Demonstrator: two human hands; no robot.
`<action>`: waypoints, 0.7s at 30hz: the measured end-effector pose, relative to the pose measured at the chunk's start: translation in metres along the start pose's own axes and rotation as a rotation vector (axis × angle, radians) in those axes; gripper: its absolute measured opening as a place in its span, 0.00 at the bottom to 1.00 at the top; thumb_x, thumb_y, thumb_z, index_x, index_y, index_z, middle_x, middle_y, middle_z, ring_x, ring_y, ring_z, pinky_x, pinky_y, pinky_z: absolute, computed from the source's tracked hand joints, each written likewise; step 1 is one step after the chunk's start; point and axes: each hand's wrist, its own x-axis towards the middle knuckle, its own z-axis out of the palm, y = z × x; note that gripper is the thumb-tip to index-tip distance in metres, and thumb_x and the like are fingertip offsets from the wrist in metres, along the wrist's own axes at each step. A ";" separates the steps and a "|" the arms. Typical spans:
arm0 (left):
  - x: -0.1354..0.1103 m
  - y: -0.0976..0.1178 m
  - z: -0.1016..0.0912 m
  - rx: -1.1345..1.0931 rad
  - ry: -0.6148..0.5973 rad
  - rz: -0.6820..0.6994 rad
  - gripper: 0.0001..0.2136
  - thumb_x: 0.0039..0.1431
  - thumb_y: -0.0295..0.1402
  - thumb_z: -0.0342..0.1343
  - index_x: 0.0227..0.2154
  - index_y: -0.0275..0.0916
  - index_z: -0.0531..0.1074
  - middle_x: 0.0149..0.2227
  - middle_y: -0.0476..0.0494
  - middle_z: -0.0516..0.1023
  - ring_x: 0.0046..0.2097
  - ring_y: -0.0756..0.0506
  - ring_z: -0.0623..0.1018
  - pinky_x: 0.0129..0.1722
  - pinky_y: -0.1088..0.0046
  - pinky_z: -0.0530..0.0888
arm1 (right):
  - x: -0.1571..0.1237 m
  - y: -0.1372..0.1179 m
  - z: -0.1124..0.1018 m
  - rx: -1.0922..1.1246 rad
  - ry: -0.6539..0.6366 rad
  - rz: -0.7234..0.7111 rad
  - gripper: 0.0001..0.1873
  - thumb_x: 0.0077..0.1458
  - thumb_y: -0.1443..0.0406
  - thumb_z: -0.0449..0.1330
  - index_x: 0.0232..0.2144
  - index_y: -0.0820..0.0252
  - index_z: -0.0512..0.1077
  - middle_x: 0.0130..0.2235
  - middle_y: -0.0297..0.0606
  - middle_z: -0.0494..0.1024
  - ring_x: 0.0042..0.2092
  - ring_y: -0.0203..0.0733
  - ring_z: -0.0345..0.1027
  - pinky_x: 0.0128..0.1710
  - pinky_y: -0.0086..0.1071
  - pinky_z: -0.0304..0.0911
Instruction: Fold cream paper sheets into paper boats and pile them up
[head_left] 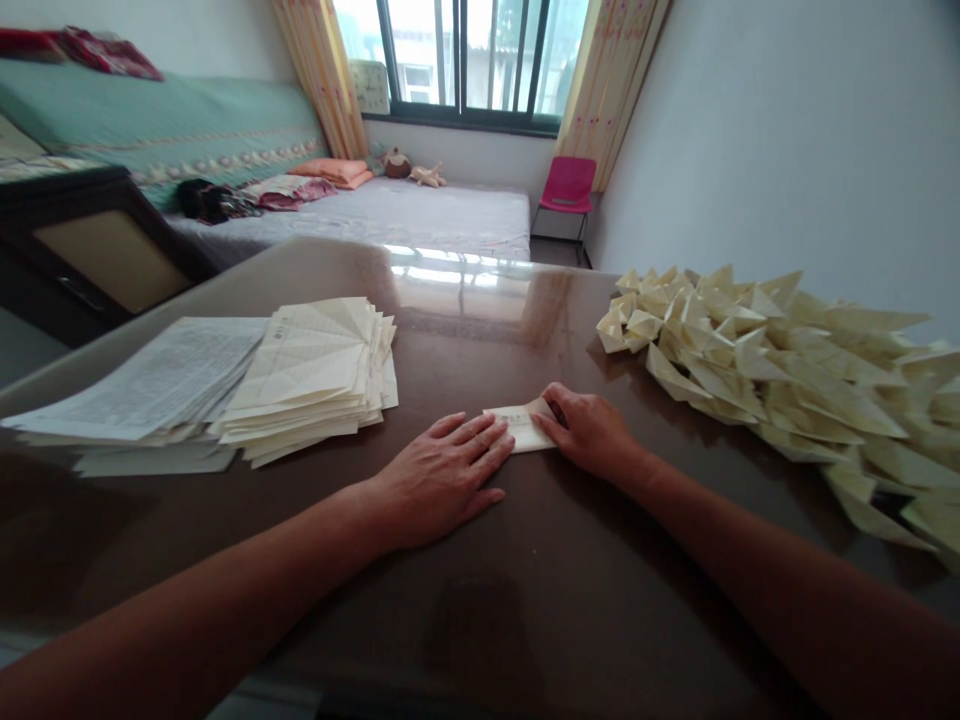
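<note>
Currently, your left hand (442,480) lies palm-down at the table (480,590), its grip open, fingers extended over the left end of the folded paper (517,430). Your right hand (596,430) has its grip closed, thumb and bent fingers pinching the paper's right end. That piece lies on the table between your 2 hands. Farther out, printed sheets (157,375) and creased sheets (307,360) form 2 stacks at your left; boat-shaped paper folds (757,350) heap at your right. Beyond stand a bed (450,215) and 1 pink chair (568,183).
</note>
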 end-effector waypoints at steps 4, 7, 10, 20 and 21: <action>0.001 0.001 -0.003 0.059 0.028 0.017 0.20 0.66 0.42 0.45 0.56 0.38 0.64 0.59 0.38 0.67 0.61 0.41 0.66 0.59 0.60 0.60 | 0.000 -0.001 -0.001 0.012 0.005 0.014 0.11 0.59 0.57 0.52 0.38 0.56 0.66 0.30 0.36 0.77 0.30 0.40 0.69 0.27 0.29 0.46; 0.001 0.000 -0.005 0.109 0.072 0.025 0.16 0.66 0.37 0.45 0.52 0.38 0.68 0.55 0.40 0.72 0.57 0.43 0.70 0.58 0.62 0.61 | -0.001 -0.002 0.000 0.034 0.011 0.021 0.11 0.59 0.57 0.52 0.41 0.56 0.66 0.32 0.36 0.78 0.31 0.40 0.70 0.27 0.29 0.46; 0.002 -0.002 -0.006 0.142 0.113 0.047 0.14 0.66 0.36 0.46 0.49 0.38 0.70 0.51 0.43 0.76 0.54 0.44 0.72 0.56 0.63 0.63 | -0.001 -0.001 0.002 0.031 0.017 0.017 0.11 0.59 0.57 0.52 0.40 0.56 0.66 0.32 0.36 0.78 0.32 0.40 0.70 0.28 0.29 0.48; 0.004 -0.001 -0.002 0.129 0.161 0.004 0.13 0.66 0.36 0.46 0.45 0.40 0.72 0.48 0.47 0.78 0.51 0.45 0.75 0.48 0.67 0.70 | -0.018 -0.020 -0.015 -0.205 0.168 -0.263 0.21 0.62 0.64 0.51 0.57 0.59 0.62 0.58 0.47 0.66 0.56 0.51 0.60 0.49 0.40 0.58; 0.005 -0.001 -0.002 0.127 0.156 0.003 0.13 0.66 0.36 0.46 0.45 0.40 0.72 0.48 0.47 0.78 0.51 0.45 0.75 0.48 0.66 0.70 | -0.023 -0.025 -0.016 -0.232 0.143 -0.359 0.21 0.63 0.65 0.49 0.58 0.58 0.62 0.60 0.46 0.64 0.60 0.51 0.55 0.53 0.42 0.55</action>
